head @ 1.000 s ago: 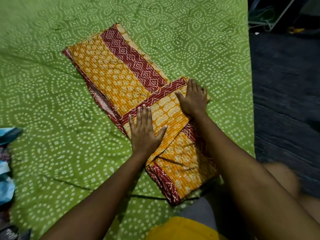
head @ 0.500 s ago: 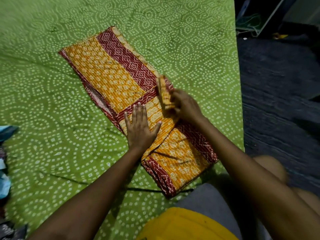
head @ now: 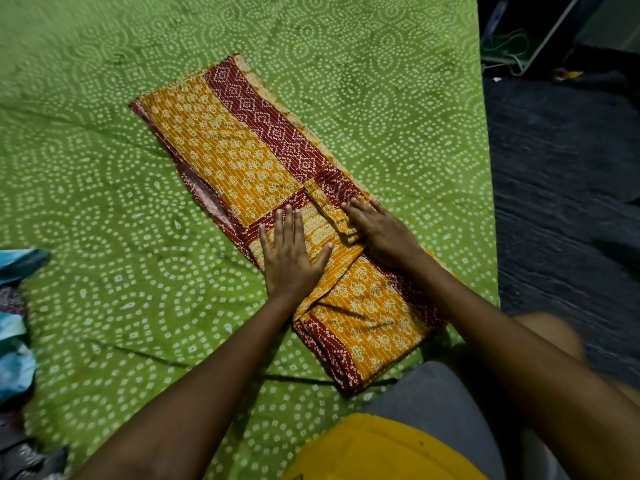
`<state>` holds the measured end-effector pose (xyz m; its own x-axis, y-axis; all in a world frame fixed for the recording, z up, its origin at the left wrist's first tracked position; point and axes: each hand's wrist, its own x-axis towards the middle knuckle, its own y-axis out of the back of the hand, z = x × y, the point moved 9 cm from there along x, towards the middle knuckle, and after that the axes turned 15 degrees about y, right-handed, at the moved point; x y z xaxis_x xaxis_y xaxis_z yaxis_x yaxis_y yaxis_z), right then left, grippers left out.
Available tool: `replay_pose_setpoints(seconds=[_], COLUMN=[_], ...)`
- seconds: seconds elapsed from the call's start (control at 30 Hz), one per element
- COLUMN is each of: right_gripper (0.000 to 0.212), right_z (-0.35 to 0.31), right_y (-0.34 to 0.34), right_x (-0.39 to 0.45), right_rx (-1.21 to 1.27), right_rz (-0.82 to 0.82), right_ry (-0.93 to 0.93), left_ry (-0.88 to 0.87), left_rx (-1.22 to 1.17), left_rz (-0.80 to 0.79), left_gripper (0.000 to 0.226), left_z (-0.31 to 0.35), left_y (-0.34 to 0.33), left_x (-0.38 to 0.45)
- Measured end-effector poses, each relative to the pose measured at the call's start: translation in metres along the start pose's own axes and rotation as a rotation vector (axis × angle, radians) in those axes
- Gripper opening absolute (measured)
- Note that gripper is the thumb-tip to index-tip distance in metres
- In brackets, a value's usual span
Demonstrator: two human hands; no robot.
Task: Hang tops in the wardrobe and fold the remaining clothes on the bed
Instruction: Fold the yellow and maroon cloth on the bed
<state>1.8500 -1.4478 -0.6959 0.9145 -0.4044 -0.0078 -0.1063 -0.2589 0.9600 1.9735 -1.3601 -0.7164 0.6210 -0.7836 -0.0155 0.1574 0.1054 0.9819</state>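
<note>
Garment (head: 242,147): part-folded on bed (head: 104,202), near end doubled over.
Hands: left hand (head: 289,258) and right hand (head: 384,230) pressed flat, nothing gripped.
Left: further folds; pile (head: 15,306) at 9 o'clock untouched.

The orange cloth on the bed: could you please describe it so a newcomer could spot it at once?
On the green dotted bedsheet lies a long folded cloth under both flat hands. It alone is orange with dark red patterned bands; the clothes at the bed's left edge are blue.

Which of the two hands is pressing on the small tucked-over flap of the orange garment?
The right hand: its fingers lie on the narrow flap; the left hand lies flat on the garment beside it.
</note>
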Motion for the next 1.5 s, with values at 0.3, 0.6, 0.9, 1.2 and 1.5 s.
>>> replay_pose_setpoints(seconds=[0.3, 0.6, 0.9, 1.2, 1.5], right_gripper=[0.080, 0.073, 0.070, 0.052, 0.017], right_z=[-0.005, -0.008, -0.016, 0.040, -0.003], right_y=[0.000, -0.032, -0.012, 0.018, 0.049], right_x=[0.003, -0.038, -0.047, -0.166, -0.033], right_rx=[-0.047, -0.054, 0.182, 0.432, 1.723], right_rz=[-0.250, -0.211, -0.249, -0.225, 0.093], right_ry=[-0.023, -0.125, -0.168, -0.749, -0.732], left_ry=[0.037, -0.361, -0.339, -0.288, 0.343], left_rx=[-0.485, 0.176, 0.180, -0.524, -1.315], left_rz=[-0.028, -0.157, -0.149, -0.573, -0.618], left_gripper=[0.064, 0.067, 0.064, 0.039, 0.056], left_z=[0.027, 0.071, 0.077, 0.038, -0.048], left_y=[0.043, -0.017, -0.008, 0.003, 0.034], left_x=[0.023, 0.051, 0.031, -0.055, -0.055])
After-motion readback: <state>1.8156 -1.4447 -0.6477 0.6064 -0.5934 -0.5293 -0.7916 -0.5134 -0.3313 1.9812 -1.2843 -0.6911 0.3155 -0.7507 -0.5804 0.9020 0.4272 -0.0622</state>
